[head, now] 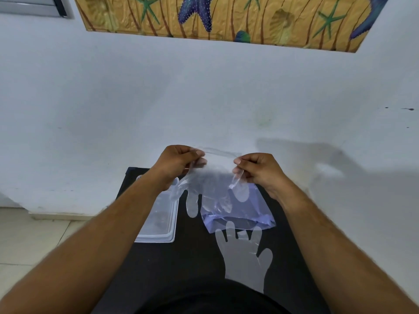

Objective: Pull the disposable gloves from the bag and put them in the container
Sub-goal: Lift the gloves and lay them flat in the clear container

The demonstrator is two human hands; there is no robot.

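Note:
Both hands hold up one thin clear disposable glove (210, 177) by its cuff, above a black table (181, 257). My left hand (179, 162) pinches the cuff's left corner and my right hand (258, 171) pinches its right corner. The glove's fingers hang down. Below it lies a purplish clear plastic bag (244, 214), mouth toward me. A second clear glove (242, 252) lies flat on the table in front of the bag, fingers pointing away from me. A clear rectangular container (158, 223) sits on the table's left side, partly behind my left forearm.
The small black table stands against a white wall (204, 98). A tiled floor (34, 234) shows to the left. A starfish picture (226, 17) hangs high on the wall. My dark-clothed body (204, 300) is at the table's near edge.

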